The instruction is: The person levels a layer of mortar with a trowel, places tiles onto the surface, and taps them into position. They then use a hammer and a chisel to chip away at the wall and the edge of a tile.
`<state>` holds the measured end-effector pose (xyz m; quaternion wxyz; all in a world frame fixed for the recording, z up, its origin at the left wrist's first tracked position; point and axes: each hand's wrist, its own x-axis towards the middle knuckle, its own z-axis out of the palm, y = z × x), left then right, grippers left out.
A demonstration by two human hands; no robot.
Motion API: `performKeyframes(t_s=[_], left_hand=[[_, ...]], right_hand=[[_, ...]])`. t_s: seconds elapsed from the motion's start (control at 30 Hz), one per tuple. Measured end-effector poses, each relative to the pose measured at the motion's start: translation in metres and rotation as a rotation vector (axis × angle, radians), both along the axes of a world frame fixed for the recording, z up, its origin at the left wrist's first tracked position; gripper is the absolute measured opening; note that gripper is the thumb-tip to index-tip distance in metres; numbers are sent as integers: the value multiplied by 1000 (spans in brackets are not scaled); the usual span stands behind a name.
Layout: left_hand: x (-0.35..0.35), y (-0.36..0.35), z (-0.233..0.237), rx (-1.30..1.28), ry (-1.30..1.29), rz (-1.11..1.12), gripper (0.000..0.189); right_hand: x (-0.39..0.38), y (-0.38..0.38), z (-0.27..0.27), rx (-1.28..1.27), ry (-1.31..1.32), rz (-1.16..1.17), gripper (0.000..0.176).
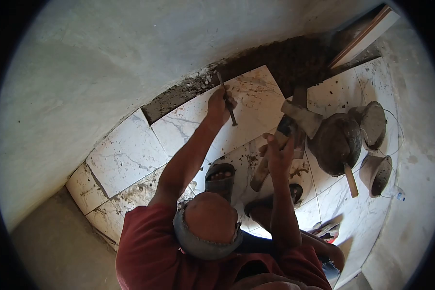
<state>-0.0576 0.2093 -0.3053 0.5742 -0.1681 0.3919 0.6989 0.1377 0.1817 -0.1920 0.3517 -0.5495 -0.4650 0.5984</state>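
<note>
My left hand (221, 104) is closed round a thin dark metal rod (232, 117), which slants over a large white veined floor tile (256, 92). To the right, my right hand (279, 157) is wrapped round the handle of a hammer (302, 117). The handle's wooden end (259, 178) sticks out at the lower left of this hand, and the thick head lies up and to its right. Behind the hammer, a flat tool is partly hidden. Dark soil (295, 65) shows in the gap between tile and wall.
At the right stand a dark round pan (336, 150) with a wooden handle (351, 180) and two dirty buckets (373, 124) (375, 175). A pale wall (106, 63) curves along the left and top. Sandalled feet (220, 178), a capped head (210, 220) and a white board (365, 36) are visible.
</note>
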Motion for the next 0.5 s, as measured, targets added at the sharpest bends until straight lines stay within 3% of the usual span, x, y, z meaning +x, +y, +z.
performKeyframes(t_s=[0.17,0.37,0.43,0.5], left_hand=[[-14,29,-19,23,-76,46,25],[-21,33,-13,43,-15,19,27],[-24,28,-15,55,-9,-5,27],[-27,24,-18,73,-4,-26,27]], right_hand=[[12,1,1,-1,18,-55,22],[24,-10,-25,36,-36,49,22],[27,-6,-29,341,-266,209,31],[27,4,-27,391,-267,298,35]])
